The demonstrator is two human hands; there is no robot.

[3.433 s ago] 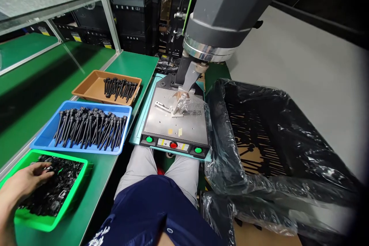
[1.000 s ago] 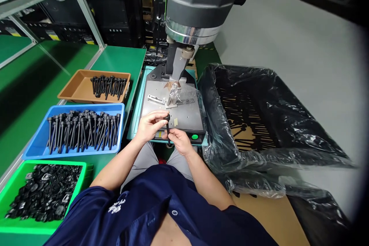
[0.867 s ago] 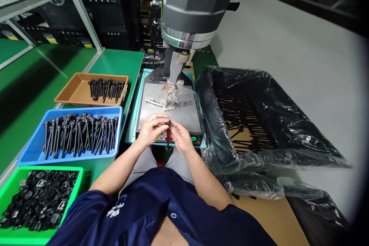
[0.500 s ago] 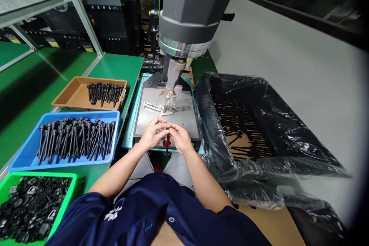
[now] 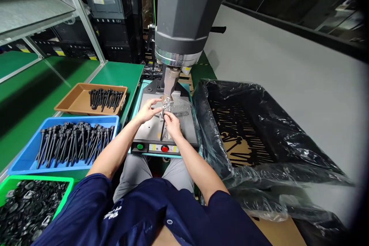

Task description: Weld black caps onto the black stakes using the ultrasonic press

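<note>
Green bin [image 5: 65, 195], nearest left: loose small black parts [image 5: 25, 207]; stands beside the person, presumably for easy reach. Blue tray [image 5: 25, 163], next on the counter [image 5: 123, 71]: black rods [image 5: 75, 138], heads mostly pointing away, likely so each lifts out singly. Lined box [image 5: 210, 134], right: dark rods on cardboard [image 5: 240, 147]. Right hand [image 5: 173, 125]: fingers pinched on one black rod [image 5: 162, 130] over the metal plate [image 5: 184, 134], probably held high to keep its upper end at the fixture [image 5: 167, 101]. Rod: slim, straight, dark, tilted, lower tip toward the person; upper end hidden. Left hand [image 5: 148, 110]: fingers slightly parted beside the fixture; contact with the rod cannot be told. Brown tray [image 5: 76, 100], farther: fewer rods. Machine head [image 5: 181, 38]: above the fixture.
</note>
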